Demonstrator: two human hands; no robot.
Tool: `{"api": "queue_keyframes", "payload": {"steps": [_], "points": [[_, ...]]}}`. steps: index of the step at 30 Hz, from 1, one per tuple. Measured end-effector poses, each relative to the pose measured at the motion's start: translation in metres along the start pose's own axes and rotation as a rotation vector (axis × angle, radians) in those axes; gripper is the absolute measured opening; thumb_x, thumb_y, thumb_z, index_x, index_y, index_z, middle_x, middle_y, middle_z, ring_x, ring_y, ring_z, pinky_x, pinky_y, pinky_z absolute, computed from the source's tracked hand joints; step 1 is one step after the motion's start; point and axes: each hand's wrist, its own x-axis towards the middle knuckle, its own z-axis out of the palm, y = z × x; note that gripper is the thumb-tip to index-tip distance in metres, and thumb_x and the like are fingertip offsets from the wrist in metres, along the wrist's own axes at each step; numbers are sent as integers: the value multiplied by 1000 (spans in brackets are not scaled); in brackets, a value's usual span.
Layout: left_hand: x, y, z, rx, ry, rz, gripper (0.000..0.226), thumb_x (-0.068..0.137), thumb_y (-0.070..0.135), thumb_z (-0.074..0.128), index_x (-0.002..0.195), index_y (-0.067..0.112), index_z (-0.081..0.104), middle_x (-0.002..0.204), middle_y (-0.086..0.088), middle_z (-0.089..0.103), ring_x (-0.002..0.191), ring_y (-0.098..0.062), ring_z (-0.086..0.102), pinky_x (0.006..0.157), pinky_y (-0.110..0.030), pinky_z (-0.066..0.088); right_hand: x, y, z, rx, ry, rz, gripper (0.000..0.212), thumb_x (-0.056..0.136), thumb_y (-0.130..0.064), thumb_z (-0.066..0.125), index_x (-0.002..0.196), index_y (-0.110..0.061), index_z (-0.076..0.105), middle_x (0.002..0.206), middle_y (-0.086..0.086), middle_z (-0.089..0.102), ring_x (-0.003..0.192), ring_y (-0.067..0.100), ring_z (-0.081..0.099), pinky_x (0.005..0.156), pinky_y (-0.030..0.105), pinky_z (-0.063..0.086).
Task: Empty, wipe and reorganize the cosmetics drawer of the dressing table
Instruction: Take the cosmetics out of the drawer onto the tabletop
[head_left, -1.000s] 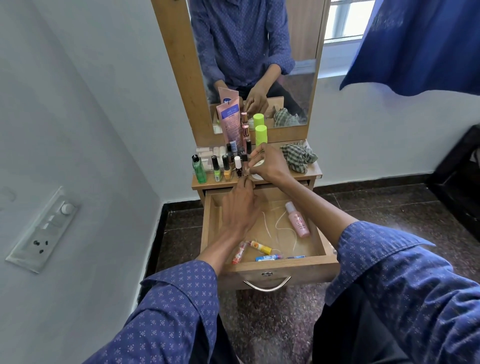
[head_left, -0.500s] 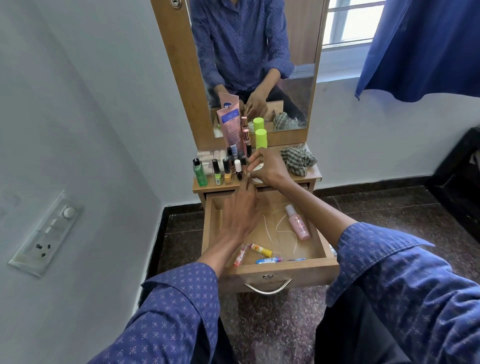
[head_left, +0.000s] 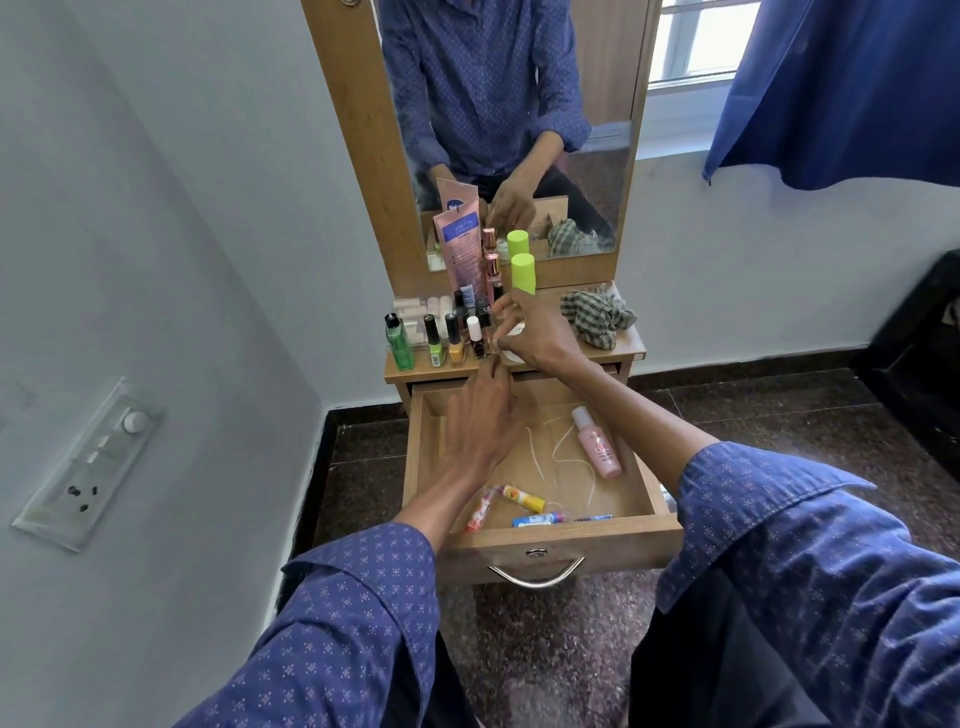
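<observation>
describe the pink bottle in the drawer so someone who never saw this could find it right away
Start at the open wooden drawer pulled out below the mirror. The pink bottle lies on its side toward the drawer's right wall, white cap pointing to the back. It is much bigger than the small bright tubes near the front edge, and the only pink thing there.

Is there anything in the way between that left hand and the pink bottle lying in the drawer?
Nothing visible blocks it. The left hand hovers over the drawer's back left; the pink bottle lies to its right on the drawer floor, with only loose white string between.
</observation>
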Motion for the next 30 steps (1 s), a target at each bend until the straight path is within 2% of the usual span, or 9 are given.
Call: {"api": "queue_keyframes", "payload": {"steps": [4,6,9,13,18,26,28,30], "points": [[0,-1,-1,-20,23,3,35,95,9,60,130,7,62,130,-7,65,83,-27,70,54,-27,33,-4,-4,1,-138,-12,-87,50,82,-14,73,126,-34,59,79,-16,74,90,8,70,81,38,59],[1,-2,-1,-26,22,4,29,93,9,60,122,8,64,124,-7,65,77,-26,69,53,-28,32,-5,-5,2,-210,9,-141,50,83,-13,69,127,-34,59,78,-14,73,84,10,70,75,39,60],[1,-4,1,-34,22,9,24,92,8,61,116,8,65,121,-7,65,73,-26,68,50,-30,32,-6,-5,3,-248,21,-181,48,83,-11,65,125,-33,59,76,-13,72,75,10,68,71,39,60],[1,-5,1,-47,45,25,24,92,8,61,116,6,66,127,-7,65,75,-27,69,50,-29,34,-6,-5,2,-255,47,-234,38,87,-8,61,120,-27,61,74,-10,71,75,16,69,74,43,59],[1,-5,2,-62,60,23,20,97,11,58,113,7,67,127,-7,64,77,-26,69,52,-35,50,-8,-5,-3,-244,51,-259,29,87,-9,59,108,-28,60,72,-10,68,69,14,66,71,43,59],[-3,-7,-8,-70,81,65,13,96,9,61,108,9,65,115,-3,61,70,-23,64,49,-32,41,-15,-9,-11,-208,35,-275,27,86,-6,63,107,-23,60,75,-9,70,65,10,63,71,40,57],[-5,-9,-12,-68,79,89,9,95,8,62,103,10,65,111,-2,61,67,-22,61,49,-31,34,-16,-9,-13,-197,39,-271,28,86,-6,64,109,-22,60,76,-9,70,63,4,59,71,38,56],[-6,-12,-14,-77,75,110,7,94,9,62,100,13,63,107,-1,59,66,-23,60,48,-33,34,-19,-9,-16,-190,36,-266,29,86,-7,65,110,-22,60,77,-10,71,62,2,59,71,37,55]]}}
